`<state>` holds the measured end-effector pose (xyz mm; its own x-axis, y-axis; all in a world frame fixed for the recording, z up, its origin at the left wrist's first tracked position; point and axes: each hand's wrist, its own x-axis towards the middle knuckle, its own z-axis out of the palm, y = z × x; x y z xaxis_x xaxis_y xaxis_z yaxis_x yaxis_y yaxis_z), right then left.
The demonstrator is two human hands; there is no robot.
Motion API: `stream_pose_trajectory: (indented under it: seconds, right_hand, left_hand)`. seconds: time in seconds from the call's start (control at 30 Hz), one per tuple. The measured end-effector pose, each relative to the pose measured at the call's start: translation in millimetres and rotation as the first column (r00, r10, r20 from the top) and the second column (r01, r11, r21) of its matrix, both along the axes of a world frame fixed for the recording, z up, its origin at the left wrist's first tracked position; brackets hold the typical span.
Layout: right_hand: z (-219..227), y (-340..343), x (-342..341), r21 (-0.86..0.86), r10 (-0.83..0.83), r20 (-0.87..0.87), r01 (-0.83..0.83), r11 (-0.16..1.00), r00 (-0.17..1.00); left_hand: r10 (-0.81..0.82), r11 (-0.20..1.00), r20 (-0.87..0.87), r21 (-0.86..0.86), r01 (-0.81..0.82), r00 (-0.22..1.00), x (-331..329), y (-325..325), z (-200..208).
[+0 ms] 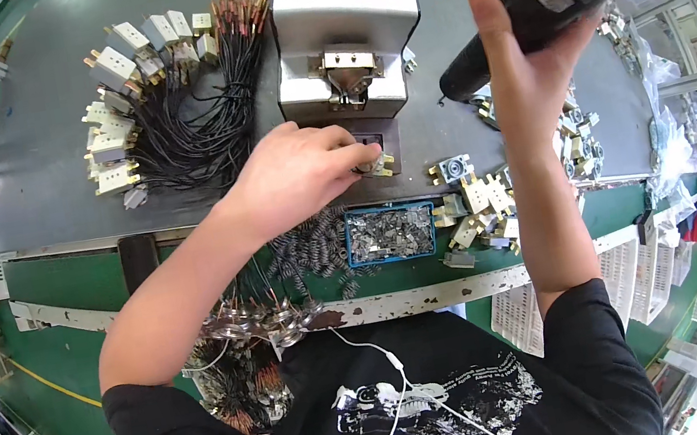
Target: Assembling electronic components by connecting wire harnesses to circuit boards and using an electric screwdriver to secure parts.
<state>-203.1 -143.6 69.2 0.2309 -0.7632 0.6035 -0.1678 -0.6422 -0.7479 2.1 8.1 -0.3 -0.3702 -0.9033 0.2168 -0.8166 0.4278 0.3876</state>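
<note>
One fisheye view serves here, worn on the left side of the person's head. It looks steeply down and forward from above and in front of the white machine (pixel 343 18), whose front faces the lens. The range is close: the forearms (pixel 546 201) and black shirt (pixel 433 431) loom large nearer than the machine. The surface (pixel 35 156) spreads to both sides of it, while farther out left and right, the room bends toward a dark rim.

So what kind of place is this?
Probably an electrical parts factory: there are bundled black wires, a blue tray of small silvery pieces, and what looks like an electric screwdriver in the person's right hand.
</note>
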Motion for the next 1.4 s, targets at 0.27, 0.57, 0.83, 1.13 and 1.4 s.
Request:
stream_pose_trajectory:
  seconds: [0.27, 0.57, 0.83, 1.13, 1.4]
  right_hand:
    - [-15, 25, -64, -0.385, 0.266, -0.477, -0.471, 0.794, 0.838]
    - [-70, 38, -84, 0.096, 0.331, -0.790, -0.429, 0.898, 0.517]
    - [-62, 58, -62, 0.758, 0.487, 0.411, -0.586, 0.287, 0.770]
    - [-68, 71, -41, 0.681, 0.322, 0.704, -0.730, -0.058, 0.633]
    - [-46, 69, -31, -0.017, 0.400, -0.363, -0.436, 0.900, 0.841]
  left_hand:
    - [0.514, 0.660, -0.443, -0.342, -0.669, 0.734, 100, 52, 37]
    - [0.805, 0.577, 0.239, -0.531, -0.621, 0.544, 151, 90, 58]
    - [0.303, 0.952, 0.146, -0.096, -0.291, 0.942, 46, 32, 31]
    - [0.267, 0.961, 0.503, -0.078, -0.264, 0.822, 50, -7, -2]
    - [0.302, 0.953, 0.143, -0.075, -0.294, 0.943, 52, 8, 15]
